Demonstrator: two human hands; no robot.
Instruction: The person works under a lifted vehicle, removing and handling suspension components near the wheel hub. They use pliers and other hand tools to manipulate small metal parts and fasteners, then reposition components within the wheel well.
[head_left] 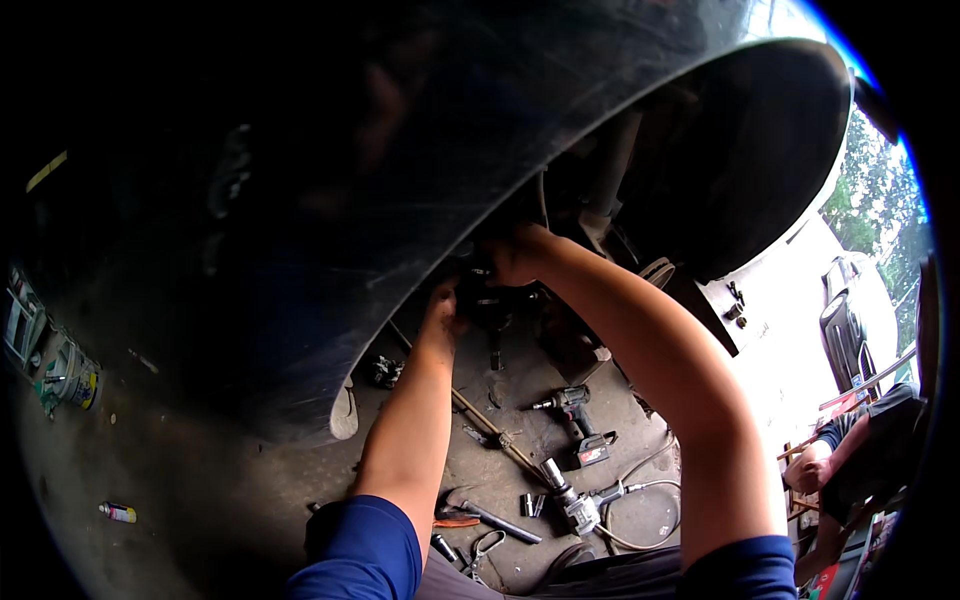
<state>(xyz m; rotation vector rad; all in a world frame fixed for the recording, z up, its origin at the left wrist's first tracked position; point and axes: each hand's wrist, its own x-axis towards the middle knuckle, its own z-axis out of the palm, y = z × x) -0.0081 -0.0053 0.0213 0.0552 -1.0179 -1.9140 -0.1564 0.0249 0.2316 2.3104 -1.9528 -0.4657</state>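
Note:
Both arms reach forward under the dark car fender (pixel 400 180) into the wheel well (pixel 770 150). My right hand (pixel 515 256) is in deep shadow there, its fingers curled around something dark. Close by on its left, my left hand (pixel 446 306) is raised beside the fender edge, its fingers bent against the same dark part or tool. Shadow hides what the two hands grip. Behind my right hand stands a strut (pixel 612 175), and a thin cable hangs near it.
On the concrete floor lie a cordless impact wrench (pixel 575 420), a larger air impact wrench (pixel 575 505) with a hose (pixel 665 484), sockets (pixel 533 505), a hammer (pixel 500 522) and a long bar (pixel 480 415). A spray can (pixel 118 512) lies left. A person (pixel 850 450) is at right.

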